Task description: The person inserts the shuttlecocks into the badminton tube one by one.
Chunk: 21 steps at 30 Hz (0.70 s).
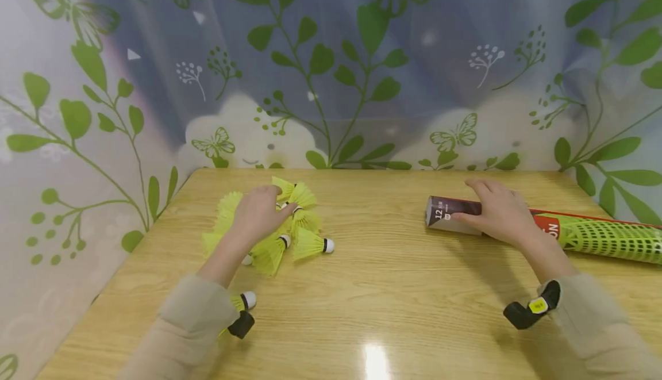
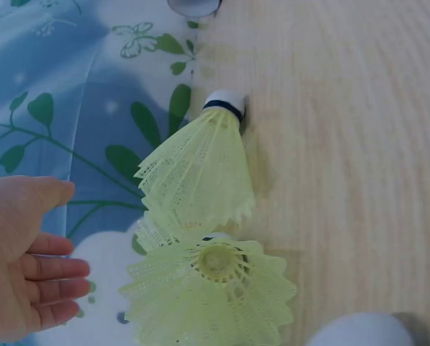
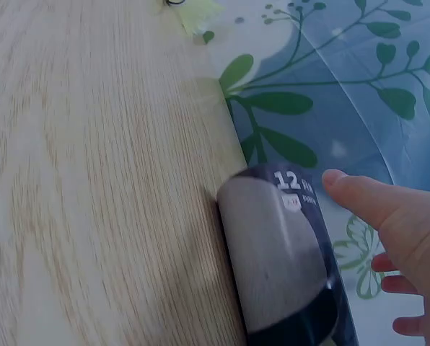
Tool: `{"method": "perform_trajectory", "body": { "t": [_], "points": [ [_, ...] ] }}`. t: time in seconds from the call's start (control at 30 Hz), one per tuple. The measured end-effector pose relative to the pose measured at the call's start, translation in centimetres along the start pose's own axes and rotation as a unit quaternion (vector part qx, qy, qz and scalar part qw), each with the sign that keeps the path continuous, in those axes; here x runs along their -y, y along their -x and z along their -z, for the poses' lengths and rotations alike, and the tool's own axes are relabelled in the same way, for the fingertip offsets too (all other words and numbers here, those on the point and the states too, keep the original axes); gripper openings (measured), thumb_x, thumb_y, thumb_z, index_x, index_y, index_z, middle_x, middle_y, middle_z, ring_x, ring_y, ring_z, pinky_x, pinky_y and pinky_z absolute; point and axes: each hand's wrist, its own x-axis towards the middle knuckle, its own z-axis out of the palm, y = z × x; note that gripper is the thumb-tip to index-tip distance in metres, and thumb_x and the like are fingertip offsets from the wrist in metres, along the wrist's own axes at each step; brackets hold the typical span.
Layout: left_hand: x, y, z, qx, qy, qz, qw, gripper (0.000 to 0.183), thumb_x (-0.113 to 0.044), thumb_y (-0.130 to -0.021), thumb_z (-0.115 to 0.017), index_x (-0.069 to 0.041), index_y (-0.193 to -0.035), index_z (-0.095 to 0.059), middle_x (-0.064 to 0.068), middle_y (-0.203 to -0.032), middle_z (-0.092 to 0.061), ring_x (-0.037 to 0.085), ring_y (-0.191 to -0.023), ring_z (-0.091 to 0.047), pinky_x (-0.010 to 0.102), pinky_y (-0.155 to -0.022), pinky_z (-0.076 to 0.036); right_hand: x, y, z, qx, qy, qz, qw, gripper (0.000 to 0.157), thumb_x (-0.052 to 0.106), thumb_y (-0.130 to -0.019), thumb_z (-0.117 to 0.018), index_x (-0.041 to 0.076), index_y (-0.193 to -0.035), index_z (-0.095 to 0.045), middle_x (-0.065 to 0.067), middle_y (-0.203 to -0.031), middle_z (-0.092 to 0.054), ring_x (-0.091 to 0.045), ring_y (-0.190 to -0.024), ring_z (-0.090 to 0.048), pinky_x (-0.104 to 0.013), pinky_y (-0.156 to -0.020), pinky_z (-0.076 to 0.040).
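Several yellow shuttlecocks (image 1: 309, 245) with white tips lie in a loose heap on the left of the table. My left hand (image 1: 258, 212) is over the heap, thumb and fingers apart with nothing between them; the left wrist view shows it beside a yellow shuttlecock (image 2: 204, 166). On the right lies a long shuttlecock tube (image 1: 455, 215), dark and silver at its near-centre end, marked 12. My right hand (image 1: 499, 210) is over the tube, its fingers spread. In the right wrist view the thumb (image 3: 359, 191) is just beside the tube's printed end, not curled round it.
One more shuttlecock (image 1: 248, 300) lies nearer me, partly hidden by the left sleeve and wrist camera. The wooden table (image 1: 383, 288) ends at the back against a leaf-patterned curtain (image 1: 336, 69). The tube's far part, with a green net pattern, runs out of view at right.
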Motion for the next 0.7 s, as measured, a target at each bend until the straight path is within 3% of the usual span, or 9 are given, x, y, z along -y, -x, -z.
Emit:
{"method": "perform_trajectory", "body": {
  "t": [0.07,0.17,0.4,0.7],
  "points": [
    [0.0,0.5,-0.1,0.005,0.025,0.005,0.9997,0.054,-0.043,-0.092,-0.055,0.003,-0.121,-0.056,0.018,-0.109,-0.063,0.029,-0.088,-0.061,0.039,-0.070,-0.051,-0.6,0.2,0.1,0.004,-0.001,-0.003,1.000,0.089,0.059,-0.080,-0.063,-0.004,-0.138,-0.037,-0.030,-0.134,-0.040,-0.048,-0.123,-0.034,-0.068,-0.093,-0.025],
    [-0.1,1.1,-0.3,0.028,0.043,0.011,0.9986,0.049,-0.043,-0.092,-0.056,0.000,-0.116,-0.059,0.013,-0.102,-0.066,0.023,-0.079,-0.061,0.035,-0.061,-0.049,-1.5,0.5,0.1,0.011,-0.004,-0.011,1.000,0.091,0.060,-0.079,-0.063,-0.004,-0.138,-0.036,-0.031,-0.135,-0.039,-0.050,-0.122,-0.034,-0.069,-0.091,-0.026],
    [0.0,1.9,-1.0,0.061,0.080,0.011,0.9949,0.044,-0.041,-0.091,-0.058,-0.004,-0.114,-0.062,0.011,-0.104,-0.067,0.025,-0.093,-0.063,0.040,-0.075,-0.051,-3.5,1.3,-0.1,0.015,-0.005,-0.011,1.000,0.093,0.058,-0.076,-0.068,-0.004,-0.137,-0.037,-0.033,-0.133,-0.039,-0.052,-0.120,-0.034,-0.074,-0.087,-0.024],
    [0.6,2.3,-2.1,0.087,0.136,-0.003,0.9869,0.034,-0.042,-0.088,-0.061,-0.010,-0.098,-0.071,0.003,-0.095,-0.069,0.019,-0.087,-0.063,0.037,-0.074,-0.052,-5.1,1.9,-0.7,0.022,-0.004,-0.006,1.000,0.091,0.053,-0.074,-0.072,-0.005,-0.135,-0.039,-0.033,-0.131,-0.041,-0.052,-0.118,-0.035,-0.072,-0.085,-0.026]
  ]
}}
